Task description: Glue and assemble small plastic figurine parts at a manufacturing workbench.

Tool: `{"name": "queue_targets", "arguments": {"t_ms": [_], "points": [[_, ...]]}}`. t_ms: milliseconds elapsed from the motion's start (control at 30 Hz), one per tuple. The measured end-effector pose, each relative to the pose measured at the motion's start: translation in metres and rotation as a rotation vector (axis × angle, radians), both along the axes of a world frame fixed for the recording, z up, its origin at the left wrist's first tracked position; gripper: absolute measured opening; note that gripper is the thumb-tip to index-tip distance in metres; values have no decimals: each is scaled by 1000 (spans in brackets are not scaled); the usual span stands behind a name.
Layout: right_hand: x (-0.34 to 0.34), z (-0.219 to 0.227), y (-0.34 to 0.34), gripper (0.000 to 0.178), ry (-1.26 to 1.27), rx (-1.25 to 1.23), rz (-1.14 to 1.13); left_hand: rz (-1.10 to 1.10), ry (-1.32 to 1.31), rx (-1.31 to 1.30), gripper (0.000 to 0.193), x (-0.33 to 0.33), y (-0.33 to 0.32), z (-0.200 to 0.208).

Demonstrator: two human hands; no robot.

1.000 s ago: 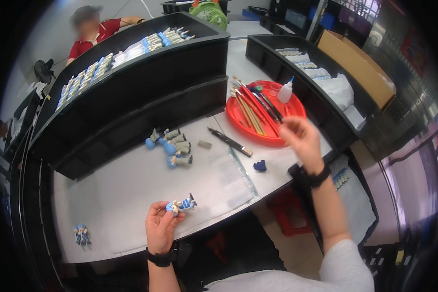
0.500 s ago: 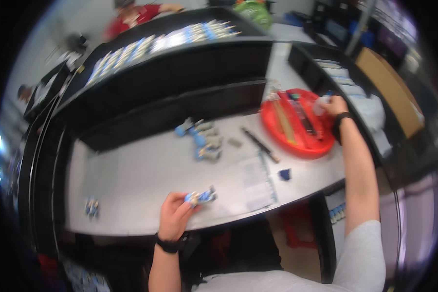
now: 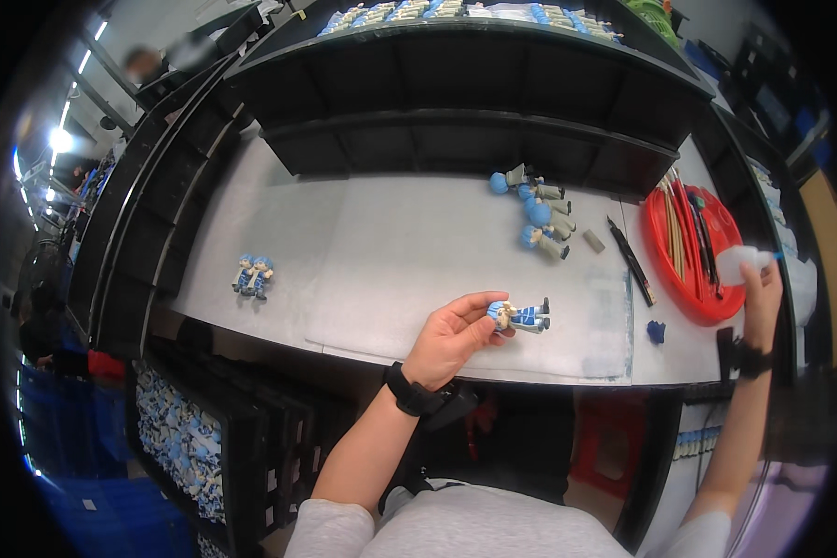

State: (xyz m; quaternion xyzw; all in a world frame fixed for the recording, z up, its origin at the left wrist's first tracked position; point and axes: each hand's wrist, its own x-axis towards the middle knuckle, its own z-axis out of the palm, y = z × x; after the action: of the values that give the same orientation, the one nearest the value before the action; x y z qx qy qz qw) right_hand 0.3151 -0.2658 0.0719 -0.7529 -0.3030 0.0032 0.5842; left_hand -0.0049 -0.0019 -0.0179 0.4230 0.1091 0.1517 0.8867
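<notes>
The person's left hand point(image 3: 448, 342) pinches a blue-haired figurine point(image 3: 523, 317) by its head, legs pointing right, over the pale worktop point(image 3: 409, 251). Over by the round red tray point(image 3: 705, 312) of brushes point(image 3: 676, 244), the right hand point(image 3: 763, 293) grips a white squeeze bottle point(image 3: 737, 266), tipped sideways with its blue nozzle to the right. I see more figurines point(image 3: 538, 215) bunched below the black crates point(image 3: 456, 74), beside a small grey block point(image 3: 593, 241), and two figurines point(image 3: 253, 275) side by side farther left.

Tray point(image 3: 700, 309) glossy plastic; bottle point(image 3: 737, 266) smooth (plastic too); crate point(image 3: 456, 79) matt.
</notes>
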Motion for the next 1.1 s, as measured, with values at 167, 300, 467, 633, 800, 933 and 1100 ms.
{"name": "queue_targets", "arguments": {"t_ms": [167, 300, 467, 633, 800, 933, 1100], "points": [[-118, -10, 39, 37, 309, 187, 329, -13, -22, 38, 34, 3, -2, 1], [-166, -22, 56, 33, 561, 70, 592, 17, -26, 67, 32, 3, -3, 3], [-186, -22, 76, 32, 495, -145, 697, 44, -47, 93, 33, 3, -5, -1], [-188, -26, 83, 31, 372, -287, 671, 100, -45, 110, 32, 3, -7, -1], [-188, -28, 83, 30, 390, -351, 622, 102, -47, 118, 32, 3, -7, -1], [-188, -30, 81, 29, 397, -381, 602, 112, -57, 149, 32, 3, -8, 0], [-189, -31, 82, 29, 386, -388, 591, 117, -55, 152, 33, 3, -8, 0]]}}
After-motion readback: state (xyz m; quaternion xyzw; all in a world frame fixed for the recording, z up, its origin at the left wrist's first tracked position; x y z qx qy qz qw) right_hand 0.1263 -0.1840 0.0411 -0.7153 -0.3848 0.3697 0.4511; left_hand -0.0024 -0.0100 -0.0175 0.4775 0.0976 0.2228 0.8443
